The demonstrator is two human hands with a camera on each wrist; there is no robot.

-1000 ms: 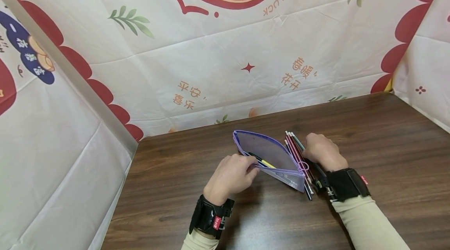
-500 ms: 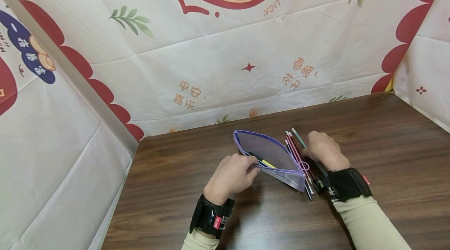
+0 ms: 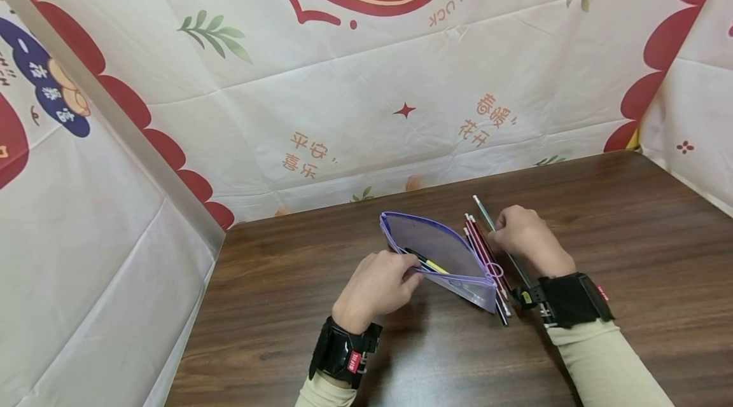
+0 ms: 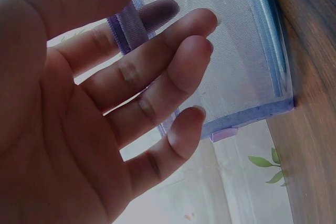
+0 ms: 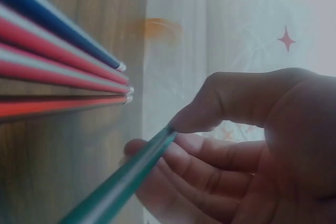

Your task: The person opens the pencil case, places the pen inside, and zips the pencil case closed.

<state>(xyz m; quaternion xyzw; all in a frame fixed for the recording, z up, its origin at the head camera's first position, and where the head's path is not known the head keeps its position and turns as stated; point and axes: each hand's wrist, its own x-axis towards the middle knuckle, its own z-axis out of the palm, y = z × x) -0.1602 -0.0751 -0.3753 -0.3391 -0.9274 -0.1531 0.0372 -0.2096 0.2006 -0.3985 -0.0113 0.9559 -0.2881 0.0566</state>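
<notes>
A mesh zip pencil case [image 3: 424, 235] with purple trim stands with its mouth spread open. My left hand [image 3: 375, 283] pinches its near edge; in the left wrist view the thumb and index finger [image 4: 160, 17] have the purple zip edge between them, the index tip behind the mesh. Inside the case lies a black and yellow pen [image 3: 436, 267]. My right hand [image 3: 529, 241] holds a green pencil [image 5: 118, 187] between thumb and fingers, just right of several red and dark pencils [image 3: 480, 243] lying side by side.
The pencils lie against the right end of the case, by its purple ring [image 3: 495, 270]. A dark wooden table [image 3: 618, 222] carries everything. White printed cloth [image 3: 355, 95] hangs behind it and at both sides.
My right hand has drawn the green pencil away from the other pencils, slightly up and to the right. The left hand and the case have stayed in place.
</notes>
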